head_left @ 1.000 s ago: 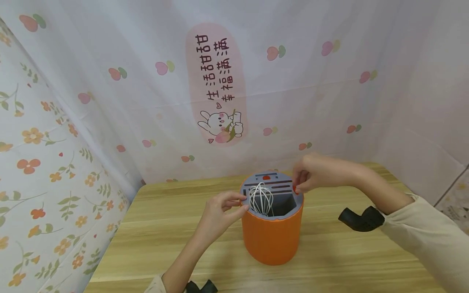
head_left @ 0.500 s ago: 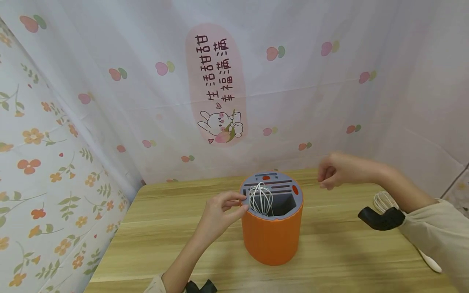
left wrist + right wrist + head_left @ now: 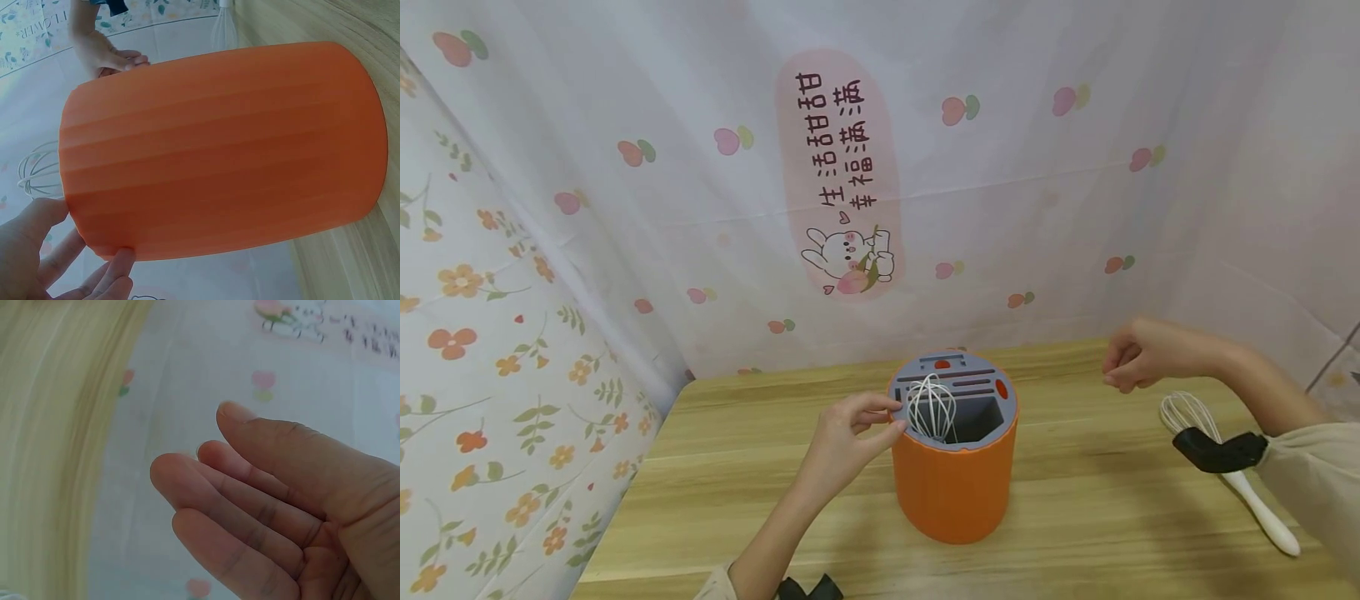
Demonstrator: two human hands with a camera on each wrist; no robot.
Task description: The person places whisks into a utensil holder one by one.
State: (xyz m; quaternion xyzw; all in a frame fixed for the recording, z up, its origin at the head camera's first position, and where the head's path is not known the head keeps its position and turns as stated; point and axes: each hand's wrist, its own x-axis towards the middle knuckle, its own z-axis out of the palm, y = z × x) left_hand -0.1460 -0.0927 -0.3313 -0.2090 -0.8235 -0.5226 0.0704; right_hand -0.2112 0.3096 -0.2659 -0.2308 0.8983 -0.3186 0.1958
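An orange utensil holder [image 3: 951, 492] with a grey slotted top [image 3: 996, 429] stands upright on the wooden table. Inside its large front compartment sits a whisk [image 3: 931, 408], wire loops up; its handle is hidden. My left hand [image 3: 850, 429] touches the holder's left rim with thumb and fingertips; in the left wrist view the fingers [image 3: 122, 265] lie spread against the orange wall. My right hand [image 3: 1157, 354] hovers over the table to the right of the holder, fingers loosely curled, with nothing in it [image 3: 281, 512].
A second whisk [image 3: 1243, 487] with a white handle lies on the right part of the table [image 3: 737, 483], partly under the right wrist strap in view. A printed curtain [image 3: 1000, 208] hangs behind the table, and a floral one [image 3: 497, 375] at left.
My right hand has left the holder's right rim, near the red oval slot, and moved right. The whisk on the table has come into view. My left hand stays at the rim.
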